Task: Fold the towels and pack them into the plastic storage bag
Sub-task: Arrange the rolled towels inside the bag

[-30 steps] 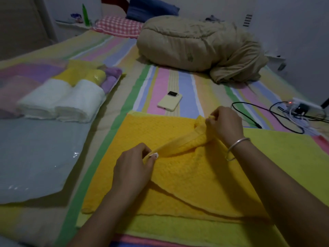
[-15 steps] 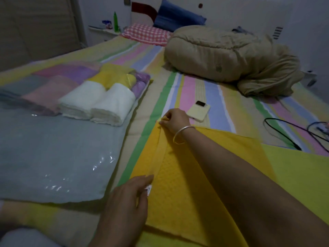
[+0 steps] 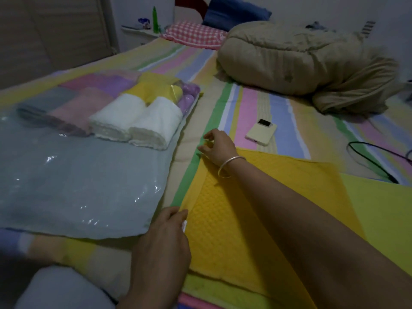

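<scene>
An orange-yellow towel (image 3: 256, 208) lies folded over flat on the striped bed, on top of a lime-green towel (image 3: 383, 210). My left hand (image 3: 165, 241) pinches the orange towel's near left corner. At the far left corner, my right hand (image 3: 217, 146), with a silver bangle on its wrist, has its fingers loosely curled with nothing seen between them. The clear plastic storage bag (image 3: 66, 188) lies flat to the left. It holds two rolled white towels (image 3: 136, 121), a yellow towel (image 3: 156, 88), and purple, pink and grey ones.
A pale yellow phone (image 3: 260, 132) lies just beyond the towel. A bundled beige duvet (image 3: 301, 63) fills the far right of the bed. Black cables (image 3: 374, 159) run at the right edge. A red-checked pillow (image 3: 194, 34) and a green bottle (image 3: 155, 18) are at the back.
Both hands carried the towel's raised edge leftward and laid it down, doubling the towel over. The right hand's fingers have since loosened at the far corner. The view has swung left.
</scene>
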The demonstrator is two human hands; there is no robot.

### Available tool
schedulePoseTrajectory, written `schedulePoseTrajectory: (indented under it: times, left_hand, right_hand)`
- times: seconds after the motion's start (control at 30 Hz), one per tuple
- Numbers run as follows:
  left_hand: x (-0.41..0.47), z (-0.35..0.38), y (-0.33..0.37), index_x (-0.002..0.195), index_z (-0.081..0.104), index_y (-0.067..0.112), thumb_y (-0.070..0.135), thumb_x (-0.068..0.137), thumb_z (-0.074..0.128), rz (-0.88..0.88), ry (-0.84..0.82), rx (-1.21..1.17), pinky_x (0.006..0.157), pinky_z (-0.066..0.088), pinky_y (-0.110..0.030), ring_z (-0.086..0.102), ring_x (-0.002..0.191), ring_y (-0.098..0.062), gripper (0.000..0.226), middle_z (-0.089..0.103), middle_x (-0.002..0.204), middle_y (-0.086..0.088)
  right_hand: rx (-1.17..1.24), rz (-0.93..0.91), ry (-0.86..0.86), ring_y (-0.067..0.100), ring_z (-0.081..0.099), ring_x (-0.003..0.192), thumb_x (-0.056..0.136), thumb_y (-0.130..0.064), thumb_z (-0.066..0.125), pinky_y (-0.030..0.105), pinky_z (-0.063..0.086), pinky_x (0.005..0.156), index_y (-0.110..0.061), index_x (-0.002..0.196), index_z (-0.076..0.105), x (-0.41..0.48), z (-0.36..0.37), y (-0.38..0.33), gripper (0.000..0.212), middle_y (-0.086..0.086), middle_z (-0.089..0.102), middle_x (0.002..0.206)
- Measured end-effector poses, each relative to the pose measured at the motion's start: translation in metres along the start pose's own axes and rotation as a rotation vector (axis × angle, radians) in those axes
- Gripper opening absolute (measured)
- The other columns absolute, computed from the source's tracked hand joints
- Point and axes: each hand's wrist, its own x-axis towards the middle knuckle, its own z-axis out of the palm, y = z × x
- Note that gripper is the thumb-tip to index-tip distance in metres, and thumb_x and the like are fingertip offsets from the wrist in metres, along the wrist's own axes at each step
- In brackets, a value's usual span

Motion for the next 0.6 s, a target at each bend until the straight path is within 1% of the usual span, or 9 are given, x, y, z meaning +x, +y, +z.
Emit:
schedulePoseTrajectory:
  times: [0.07,0.13,0.17,0.2,0.27,0.33,0.4,0.5,0.6]
  left_hand:
    - [-0.003,-0.003,0.008,0.132,0.052,0.03,0.029,0.094,0.049,-0.018,-0.047,0.228,0.077,0.049,-0.03,0.057,0.111,-0.014,0.038,0.039,0.146,0.009]
    - [-0.004,0.002,0.013,0.117,0.066,0.013,0.017,0.068,0.077,0.032,-0.043,0.373,0.069,0.054,-0.038,0.062,0.104,-0.031,0.051,0.053,0.136,-0.011]
    - [-0.005,0.01,0.015,0.108,0.07,0.007,0.008,0.055,0.079,0.107,0.0,0.39,0.071,0.055,-0.044,0.062,0.103,-0.038,0.054,0.058,0.129,-0.018]
    - [-0.005,0.018,0.021,0.104,0.071,0.004,0.005,0.051,0.077,0.19,0.038,0.373,0.076,0.055,-0.049,0.061,0.106,-0.041,0.053,0.059,0.127,-0.021]
    - [-0.008,0.034,0.044,0.112,0.069,0.007,0.014,0.065,0.068,0.332,0.037,0.283,0.091,0.051,-0.052,0.056,0.119,-0.037,0.047,0.056,0.133,-0.018]
    - [-0.013,0.051,0.071,0.126,0.06,0.013,0.028,0.085,0.044,0.454,0.021,0.197,0.099,0.045,-0.05,0.05,0.128,-0.03,0.047,0.051,0.14,-0.013]
    - [-0.021,0.072,0.09,0.136,0.052,0.016,0.037,0.089,0.03,0.507,-0.056,0.198,0.103,0.042,-0.05,0.047,0.131,-0.028,0.056,0.046,0.144,-0.011]
    - [-0.034,0.099,0.1,0.133,0.055,0.018,0.049,0.085,0.032,0.511,-0.201,0.331,0.099,0.045,-0.052,0.051,0.127,-0.029,0.062,0.051,0.14,-0.013]
    - [-0.043,0.103,0.111,0.128,0.061,0.018,0.048,0.08,0.035,0.475,-0.235,0.399,0.101,0.043,-0.053,0.051,0.127,-0.033,0.062,0.052,0.139,-0.014]
  right_hand:
    - [0.092,-0.071,-0.006,0.027,0.054,0.116,0.087,-0.027,0.066,0.039,0.042,0.099,-0.015,0.126,0.052,-0.021,-0.009,0.004,0.043,0.01,0.046,0.131]
    - [-0.012,-0.164,-0.045,0.025,0.035,0.136,0.092,-0.033,0.059,0.039,0.03,0.111,-0.018,0.138,0.042,-0.049,-0.026,0.016,0.051,0.01,0.034,0.148]
    - [-0.1,-0.179,-0.086,0.024,0.023,0.142,0.094,-0.038,0.054,0.039,0.022,0.115,-0.02,0.144,0.036,-0.067,-0.036,0.025,0.056,0.008,0.024,0.155]
    - [-0.197,-0.166,-0.138,0.022,0.013,0.146,0.096,-0.044,0.047,0.04,0.015,0.118,-0.023,0.148,0.029,-0.085,-0.047,0.037,0.059,0.006,0.015,0.159]
    - [-0.384,-0.076,-0.235,0.021,-0.004,0.148,0.098,-0.051,0.032,0.043,0.002,0.119,-0.029,0.152,0.015,-0.119,-0.071,0.068,0.06,0.002,-0.002,0.161]
    - [-0.487,0.063,-0.276,0.021,-0.012,0.147,0.098,-0.055,0.023,0.045,-0.006,0.118,-0.033,0.152,0.008,-0.145,-0.098,0.103,0.061,0.0,-0.009,0.161]
    - [-0.521,0.202,-0.261,0.022,-0.011,0.147,0.097,-0.058,0.02,0.046,-0.006,0.118,-0.035,0.152,0.006,-0.162,-0.127,0.136,0.061,0.001,-0.009,0.16]
    - [-0.501,0.369,-0.222,0.026,-0.003,0.148,0.097,-0.058,0.021,0.046,0.0,0.118,-0.034,0.152,0.009,-0.171,-0.16,0.185,0.061,0.005,-0.003,0.161]
    - [-0.371,0.392,-0.13,0.032,0.018,0.144,0.096,-0.055,0.033,0.047,0.017,0.117,-0.032,0.148,0.027,-0.173,-0.177,0.213,0.057,0.011,0.021,0.157]
